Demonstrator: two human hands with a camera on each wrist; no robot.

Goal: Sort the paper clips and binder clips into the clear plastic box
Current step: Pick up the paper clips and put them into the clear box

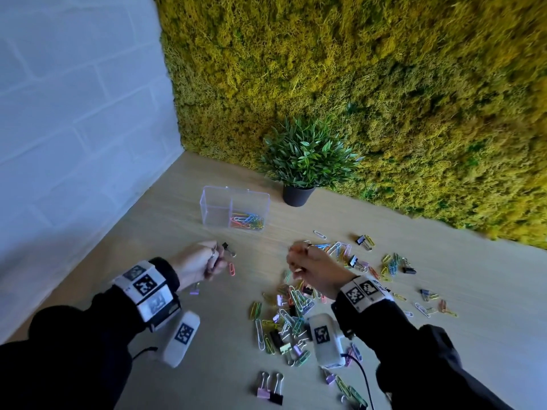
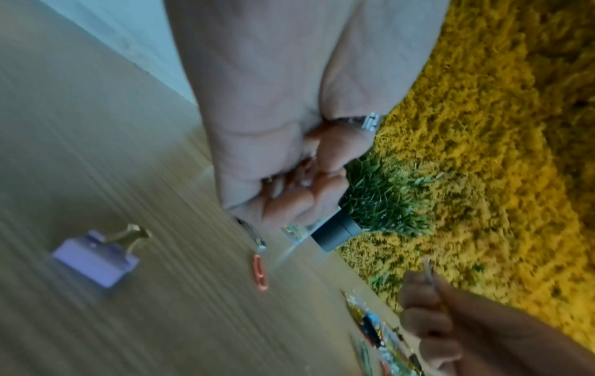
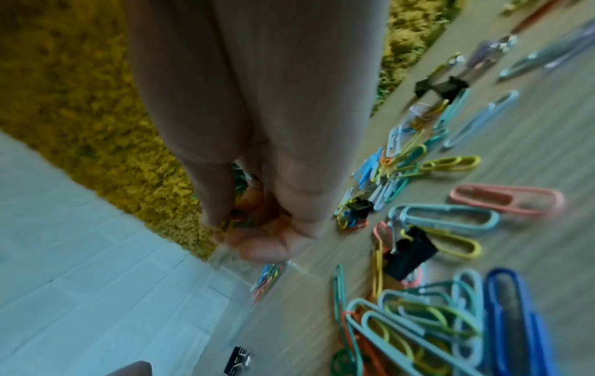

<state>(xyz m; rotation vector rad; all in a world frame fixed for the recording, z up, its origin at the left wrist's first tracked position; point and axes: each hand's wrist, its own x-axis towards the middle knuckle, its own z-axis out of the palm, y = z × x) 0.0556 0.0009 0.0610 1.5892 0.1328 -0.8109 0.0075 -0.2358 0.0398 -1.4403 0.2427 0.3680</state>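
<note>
The clear plastic box (image 1: 235, 210) stands on the wooden table, its right compartment holding coloured paper clips (image 1: 247, 221); the left compartment looks bare. My left hand (image 1: 214, 255) hovers in front of the box with curled fingers (image 2: 289, 183) around a dark binder clip. A black binder clip (image 1: 225, 246) lies at its fingertips. My right hand (image 1: 299, 258) is raised beside it, fingers (image 3: 257, 229) curled round a bunch of coloured paper clips (image 3: 236, 218). Loose paper clips and binder clips (image 1: 290, 318) are scattered under and right of the right hand.
A potted plant (image 1: 297, 195) stands behind the box, against the yellow moss wall (image 1: 384, 84). A white brick wall (image 1: 74, 143) borders the table's left side. A purple binder clip (image 2: 96, 257) and an orange paper clip (image 2: 260, 272) lie near my left hand.
</note>
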